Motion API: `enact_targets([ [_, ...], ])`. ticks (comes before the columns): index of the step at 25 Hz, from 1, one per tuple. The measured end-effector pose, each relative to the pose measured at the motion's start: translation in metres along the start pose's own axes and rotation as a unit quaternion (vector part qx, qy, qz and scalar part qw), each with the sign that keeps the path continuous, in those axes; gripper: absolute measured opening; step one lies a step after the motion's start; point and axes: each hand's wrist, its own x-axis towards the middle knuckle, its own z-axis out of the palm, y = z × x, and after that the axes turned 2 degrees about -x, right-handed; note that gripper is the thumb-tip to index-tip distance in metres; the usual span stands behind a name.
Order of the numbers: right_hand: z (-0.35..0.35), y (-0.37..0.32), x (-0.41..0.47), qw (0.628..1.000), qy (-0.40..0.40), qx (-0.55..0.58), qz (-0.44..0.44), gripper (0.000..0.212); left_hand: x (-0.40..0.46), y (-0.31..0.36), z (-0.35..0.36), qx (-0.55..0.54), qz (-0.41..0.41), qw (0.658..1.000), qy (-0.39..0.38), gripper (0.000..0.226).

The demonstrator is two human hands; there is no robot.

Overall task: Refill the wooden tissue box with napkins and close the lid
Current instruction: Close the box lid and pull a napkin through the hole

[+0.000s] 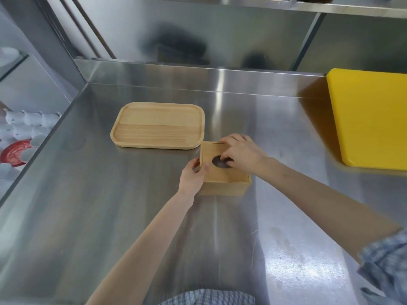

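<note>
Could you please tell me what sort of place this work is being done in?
Probably a commercial kitchen: a steel counter with a steel backsplash, a yellow cutting board, and white cups stacked below left.

My steel counter (99,216) carries the wooden tissue box (222,182) near centre, a wooden tray (158,125) just beyond it, and a yellow cutting board (372,119) far right.

Both hands (220,164) on wooden tissue box (222,181)

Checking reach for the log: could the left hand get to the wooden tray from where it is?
Probably yes. The left hand rests on the tissue box; only bare counter lies between it and the wooden tray.
</note>
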Motion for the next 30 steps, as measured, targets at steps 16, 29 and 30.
enact_targets([
  [16,0.009,-0.009,0.028,0.995,0.016,-0.072,-0.061,0.018,0.002,-0.009,0.004,0.02,0.01,1.0,0.015,0.048],
  [29,0.016,0.004,-0.01,0.996,0.069,0.054,0.007,0.024,0.001,-0.008,0.003,0.053,0.022,0.998,0.016,0.048],
  [30,0.016,0.004,-0.011,0.996,0.067,0.061,0.007,0.024,0.001,-0.008,0.003,0.056,0.022,0.998,0.015,0.048],
])
